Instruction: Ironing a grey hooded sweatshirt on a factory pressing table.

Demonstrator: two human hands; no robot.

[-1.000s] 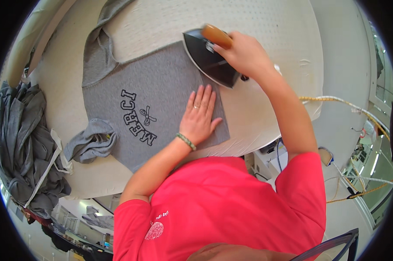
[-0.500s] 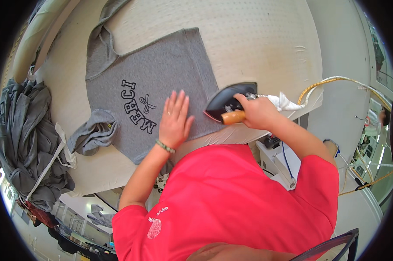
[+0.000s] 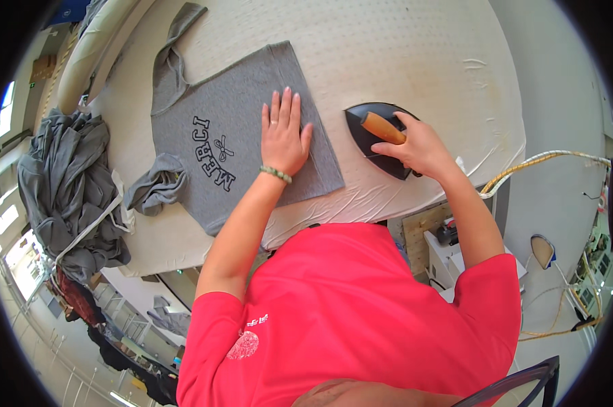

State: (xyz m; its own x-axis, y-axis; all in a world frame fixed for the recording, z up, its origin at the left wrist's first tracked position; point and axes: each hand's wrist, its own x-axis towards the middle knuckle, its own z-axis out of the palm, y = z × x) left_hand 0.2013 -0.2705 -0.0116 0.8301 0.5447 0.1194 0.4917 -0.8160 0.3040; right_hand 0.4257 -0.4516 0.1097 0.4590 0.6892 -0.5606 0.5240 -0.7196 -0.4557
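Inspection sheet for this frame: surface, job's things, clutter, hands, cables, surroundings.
Surface: padded cream ironing table, cover wrinkled at its near edge.
Job's things: grey T-shirt spread flat; dark iron beside it, on the bare cover.
Clutter: heap of grey clothes at the table's left end.
Hands: left hand flat on the shirt; right hand grips the iron's wooden handle.
Cables: braided cord off the table's right edge.
Surroundings: chair back at lower right.

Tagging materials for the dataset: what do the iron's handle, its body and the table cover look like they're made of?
Iron handle: looks like wood, orange-brown, smooth and rounded, gripped by the right hand.
Iron body: dark, matte, probably metal or hard plastic; the look leaves it open.
Table cover: cream fabric, dimpled like padding, wrinkled at the edge.
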